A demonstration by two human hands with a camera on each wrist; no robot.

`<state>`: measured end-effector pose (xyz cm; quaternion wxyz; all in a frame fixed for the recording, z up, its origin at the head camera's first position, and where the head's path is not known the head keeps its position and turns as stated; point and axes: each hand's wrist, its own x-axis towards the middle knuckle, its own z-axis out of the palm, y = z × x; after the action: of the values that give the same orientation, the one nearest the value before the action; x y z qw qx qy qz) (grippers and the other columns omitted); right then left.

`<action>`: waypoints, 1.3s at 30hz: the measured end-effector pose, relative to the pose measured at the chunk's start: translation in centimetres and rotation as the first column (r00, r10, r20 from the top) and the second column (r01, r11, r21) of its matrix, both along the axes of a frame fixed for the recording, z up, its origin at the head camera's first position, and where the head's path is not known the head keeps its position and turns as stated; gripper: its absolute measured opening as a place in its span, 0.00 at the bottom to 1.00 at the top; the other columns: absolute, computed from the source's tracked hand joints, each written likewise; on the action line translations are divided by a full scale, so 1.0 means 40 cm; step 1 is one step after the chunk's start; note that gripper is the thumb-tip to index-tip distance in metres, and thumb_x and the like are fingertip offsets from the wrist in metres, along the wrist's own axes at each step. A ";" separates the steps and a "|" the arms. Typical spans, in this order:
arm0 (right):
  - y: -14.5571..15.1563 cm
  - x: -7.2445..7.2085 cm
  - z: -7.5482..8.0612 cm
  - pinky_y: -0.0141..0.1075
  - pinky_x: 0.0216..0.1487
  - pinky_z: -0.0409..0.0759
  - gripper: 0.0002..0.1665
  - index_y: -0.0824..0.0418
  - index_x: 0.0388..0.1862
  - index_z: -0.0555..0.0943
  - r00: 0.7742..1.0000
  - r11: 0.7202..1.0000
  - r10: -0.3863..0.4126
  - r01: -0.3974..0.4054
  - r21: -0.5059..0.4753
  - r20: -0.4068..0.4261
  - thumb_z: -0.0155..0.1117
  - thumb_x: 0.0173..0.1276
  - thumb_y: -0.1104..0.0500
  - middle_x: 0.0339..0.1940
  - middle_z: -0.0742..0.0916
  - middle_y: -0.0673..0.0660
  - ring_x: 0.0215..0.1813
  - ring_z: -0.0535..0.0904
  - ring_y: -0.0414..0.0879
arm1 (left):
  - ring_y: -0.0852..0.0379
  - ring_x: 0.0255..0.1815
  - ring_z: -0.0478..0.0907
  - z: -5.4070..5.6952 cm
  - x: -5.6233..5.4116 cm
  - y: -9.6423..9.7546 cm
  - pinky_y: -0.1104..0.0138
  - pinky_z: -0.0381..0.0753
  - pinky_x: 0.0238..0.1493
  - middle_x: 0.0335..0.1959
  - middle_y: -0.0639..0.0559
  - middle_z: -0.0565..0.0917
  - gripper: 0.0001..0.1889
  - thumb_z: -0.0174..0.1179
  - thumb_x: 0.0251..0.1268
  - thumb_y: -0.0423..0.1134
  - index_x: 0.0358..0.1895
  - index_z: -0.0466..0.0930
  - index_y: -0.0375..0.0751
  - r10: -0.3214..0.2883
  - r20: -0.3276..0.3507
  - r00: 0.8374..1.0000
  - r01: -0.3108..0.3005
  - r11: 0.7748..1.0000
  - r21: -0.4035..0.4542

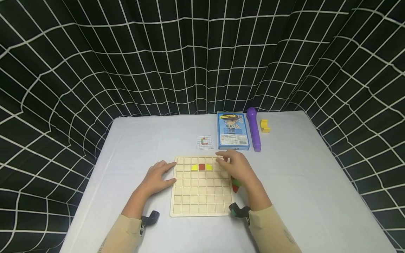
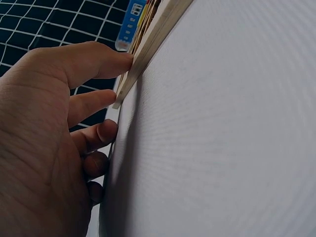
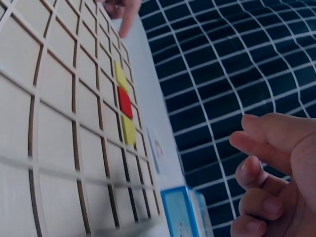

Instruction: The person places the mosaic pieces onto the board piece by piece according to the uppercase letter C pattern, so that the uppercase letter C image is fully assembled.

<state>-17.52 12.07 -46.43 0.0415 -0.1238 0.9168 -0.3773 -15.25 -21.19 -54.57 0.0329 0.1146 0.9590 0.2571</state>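
Observation:
A wooden grid board (image 1: 202, 200) lies flat on the white table. In its second row from the far side, a red square tile (image 1: 201, 167) sits between a left yellow tile (image 1: 194, 167) and a right yellow tile (image 1: 209, 167), each with a curved corner. My left hand (image 1: 156, 179) touches the board's left edge with thumb and forefinger; its other fingers curl loosely in the left wrist view. Over the far right corner hovers my right hand (image 1: 236, 166), nothing visible between its fingers. Green and red pieces (image 1: 235, 189) lie beside the board, partly hidden by the right forearm.
Beyond the board lies a small pattern card (image 1: 204, 142) with a coloured figure on a grid. Right of it are a blue box (image 1: 233, 130), a purple microphone-shaped stick (image 1: 254, 130) and a yellow block (image 1: 264, 126). A black gridded curtain (image 1: 190, 63) surrounds the table.

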 end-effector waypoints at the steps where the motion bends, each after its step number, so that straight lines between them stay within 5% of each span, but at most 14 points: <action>1: 0.009 0.003 0.000 0.42 0.36 0.73 0.20 0.57 0.59 0.87 1.000 1.000 -0.010 0.010 -0.001 0.008 0.68 0.73 0.51 0.32 0.79 0.52 0.36 0.73 0.49 | 0.58 0.38 0.66 0.000 0.000 0.000 0.59 0.69 0.47 0.38 0.61 0.74 0.36 0.72 0.56 0.53 0.71 0.77 0.51 0.000 0.000 1.000 0.000 1.000 0.001; 14: 0.126 0.033 -0.043 0.40 0.34 0.72 0.19 0.60 0.57 0.87 0.986 0.993 -0.116 0.111 0.047 0.123 0.70 0.70 0.55 0.34 0.79 0.53 0.36 0.72 0.49 | 0.59 0.37 0.66 -0.004 0.000 -0.001 0.59 0.70 0.47 0.37 0.61 0.73 0.36 0.72 0.56 0.53 0.71 0.77 0.51 0.009 -0.005 1.000 -0.009 1.000 0.000; 25: 0.193 0.058 -0.104 0.46 0.45 0.74 0.21 0.64 0.56 0.85 0.963 0.987 -0.145 0.125 0.100 0.226 0.73 0.64 0.62 0.34 0.80 0.54 0.42 0.74 0.51 | 0.58 0.38 0.66 0.000 0.004 0.000 0.58 0.70 0.48 0.38 0.61 0.73 0.36 0.73 0.55 0.53 0.70 0.78 0.51 0.008 -0.005 1.000 -0.008 1.000 0.008; 32: 0.196 0.063 -0.128 0.58 0.60 0.73 0.18 0.63 0.53 0.86 0.961 0.981 -0.172 0.146 0.131 0.216 0.71 0.65 0.60 0.44 0.85 0.57 0.49 0.76 0.56 | 0.59 0.38 0.67 0.000 0.002 0.000 0.58 0.70 0.49 0.38 0.61 0.74 0.36 0.73 0.55 0.53 0.70 0.78 0.52 0.007 -0.010 1.000 -0.007 1.000 0.009; 39: 0.196 0.059 -0.126 0.53 0.53 0.75 0.18 0.64 0.52 0.86 0.968 0.979 -0.162 0.134 0.154 0.193 0.73 0.62 0.61 0.37 0.83 0.54 0.45 0.76 0.53 | 0.58 0.38 0.66 0.003 0.002 0.000 0.58 0.70 0.48 0.38 0.61 0.74 0.36 0.72 0.56 0.53 0.70 0.78 0.51 0.004 -0.007 1.000 -0.004 1.000 0.009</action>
<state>-15.15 19.91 -51.46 0.1157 -0.0122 0.9386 -0.3249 -15.17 -21.17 -54.47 0.0286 0.1137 0.9582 0.2608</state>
